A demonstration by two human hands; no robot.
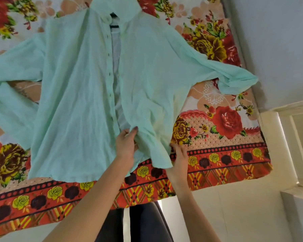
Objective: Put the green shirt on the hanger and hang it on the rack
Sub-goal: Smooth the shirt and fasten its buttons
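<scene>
A pale green button-up shirt (87,88) lies spread flat on a bed, collar at the far end and both sleeves stretched out sideways. Its front is partly open down the middle. My left hand (127,144) pinches the edge of the right front panel near the hem. My right hand (179,155) holds the hem's lower right corner, with its fingers tucked under the cloth. A dark piece shows inside the collar; I cannot tell what it is. No hanger and no rack are in view.
The bed carries a floral sheet (222,130) in red, yellow and peach, with a patterned border along its near edge. A pale wall (278,49) and a cream-coloured frame (294,137) stand to the right. My dark trousers (143,224) show below.
</scene>
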